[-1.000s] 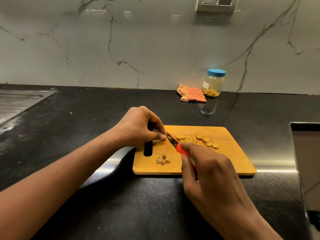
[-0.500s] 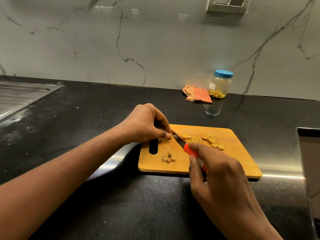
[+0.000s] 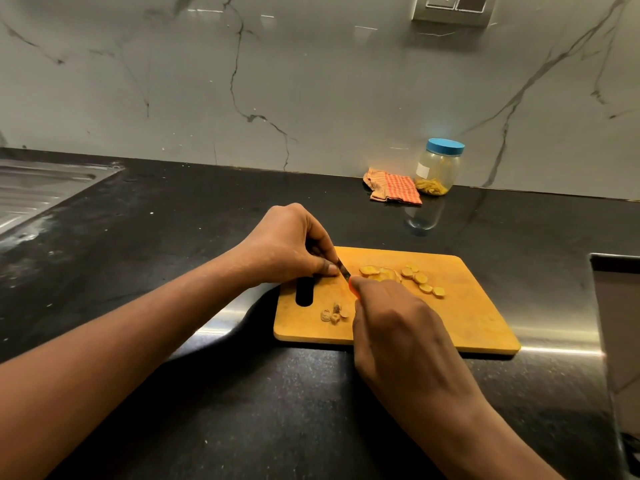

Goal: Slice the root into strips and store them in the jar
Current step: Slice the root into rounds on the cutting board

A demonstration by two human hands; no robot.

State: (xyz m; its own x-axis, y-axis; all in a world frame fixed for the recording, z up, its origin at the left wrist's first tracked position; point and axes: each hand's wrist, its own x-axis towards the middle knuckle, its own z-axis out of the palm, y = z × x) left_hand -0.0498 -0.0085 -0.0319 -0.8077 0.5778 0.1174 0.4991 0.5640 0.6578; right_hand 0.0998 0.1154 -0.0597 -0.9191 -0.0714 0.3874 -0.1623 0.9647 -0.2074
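Note:
A wooden cutting board [image 3: 478, 306] lies on the black counter. My left hand [image 3: 291, 245] rests at the board's left end, fingertips pinched down on a root piece that my fingers hide. My right hand [image 3: 394, 327] grips an orange-handled knife [image 3: 345, 271], its short blade right against my left fingertips. Several yellow root slices [image 3: 403, 273] lie scattered on the board's middle. A few small brownish end pieces [image 3: 334, 313] sit near the front edge. The jar [image 3: 438, 168], with a blue lid on and yellow strips at its bottom, stands by the wall.
A folded orange checked cloth [image 3: 393, 187] lies left of the jar. A steel sink drainboard [image 3: 38, 192] is at the far left. A recessed steel-edged opening [image 3: 616, 306] borders the counter on the right. A wall socket [image 3: 450, 5] sits above.
The view has drifted slightly, shifting everything in frame. The knife blade has worked closer against my left fingertips. The slices on the board lie as before.

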